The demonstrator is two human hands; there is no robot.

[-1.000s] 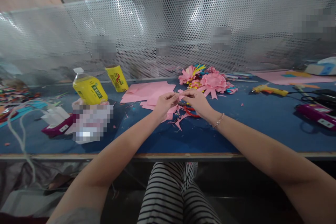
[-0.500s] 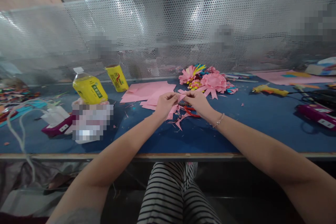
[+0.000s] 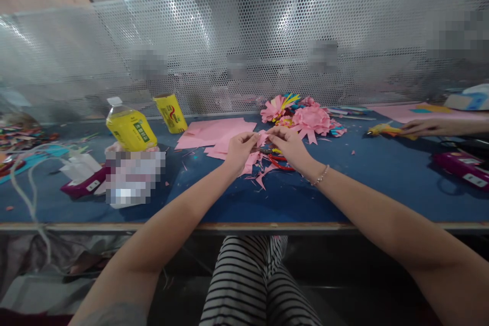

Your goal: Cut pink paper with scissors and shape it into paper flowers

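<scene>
My left hand [image 3: 240,150] and my right hand [image 3: 289,144] meet over the blue table [image 3: 344,183], both pinching a small pink paper piece [image 3: 262,138] between fingertips. Under the hands lie pink paper scraps [image 3: 261,177] and red-handled scissors [image 3: 278,162]. A stack of pink paper sheets [image 3: 214,133] lies just behind my left hand. Finished pink paper flowers [image 3: 305,118] sit behind my right hand.
A yellow drink bottle [image 3: 130,130] and a yellow can [image 3: 170,112] stand at the left, near a blurred packet [image 3: 133,178]. Another person's hand [image 3: 424,126] rests on a yellow glue gun [image 3: 385,130] at the right. A perforated metal screen [image 3: 244,46] walls the back.
Another person's hand has come in from the right onto the glue gun. My two hands stay together, working the pink paper piece with small finger movements.
</scene>
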